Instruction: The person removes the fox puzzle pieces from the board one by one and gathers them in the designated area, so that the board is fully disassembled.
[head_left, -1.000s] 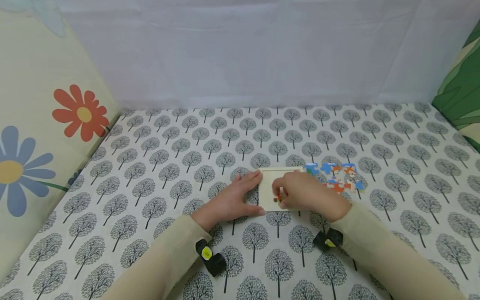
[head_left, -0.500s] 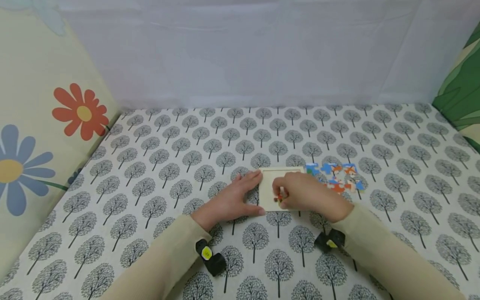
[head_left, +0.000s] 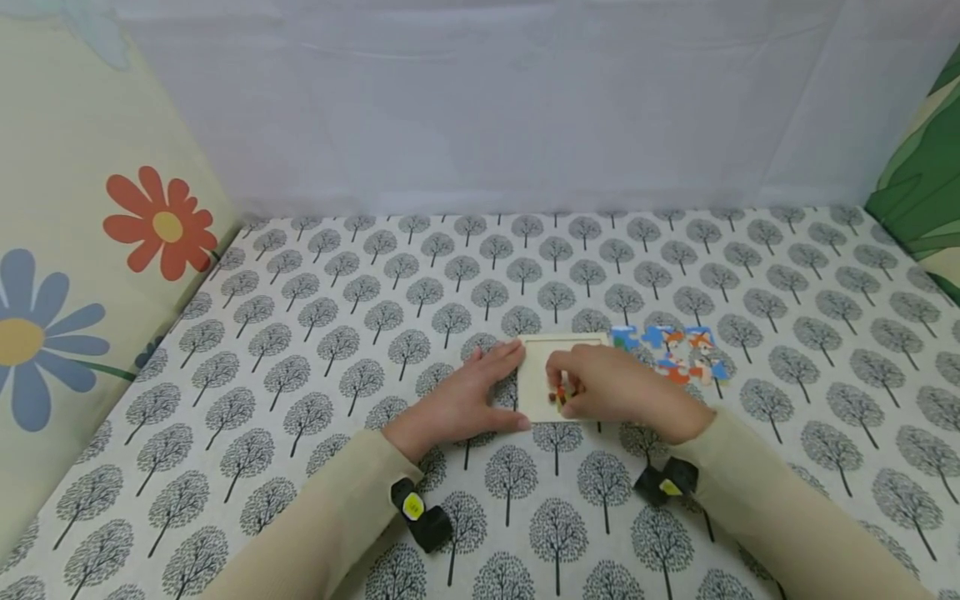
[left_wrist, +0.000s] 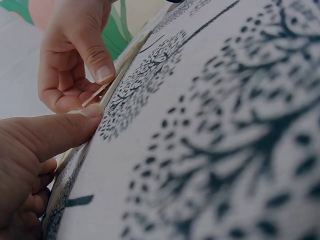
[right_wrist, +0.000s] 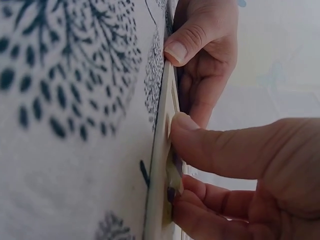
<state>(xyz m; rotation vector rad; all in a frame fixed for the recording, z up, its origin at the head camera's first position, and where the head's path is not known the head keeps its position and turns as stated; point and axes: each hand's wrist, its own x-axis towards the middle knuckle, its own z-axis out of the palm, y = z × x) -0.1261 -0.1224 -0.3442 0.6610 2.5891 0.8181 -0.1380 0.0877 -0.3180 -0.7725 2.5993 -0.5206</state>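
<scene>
A shallow pale wooden puzzle tray (head_left: 536, 379) lies flat on the tree-print cloth. My left hand (head_left: 465, 404) rests at the tray's left side, thumb by the near corner and straight fingers by the far one. Over the tray's right half, my right hand (head_left: 618, 383) pinches a small puzzle piece (head_left: 559, 396) with red, yellow and brown on it. Seen in the left wrist view, the piece's thin edge (left_wrist: 94, 96) tilts up from the tray. The right hand covers much of the tray's right side.
Several fox-picture puzzle pieces (head_left: 678, 354) in blue, orange and white lie just right of the tray, partly behind the right hand. A white backdrop (head_left: 525, 108) rises behind the cloth. Flower-print panels (head_left: 67, 208) stand at the left.
My right wrist and forearm have shifted slightly to the right, and a little more of the pinched piece's yellow shows. The left hand and the tray have stayed put.
</scene>
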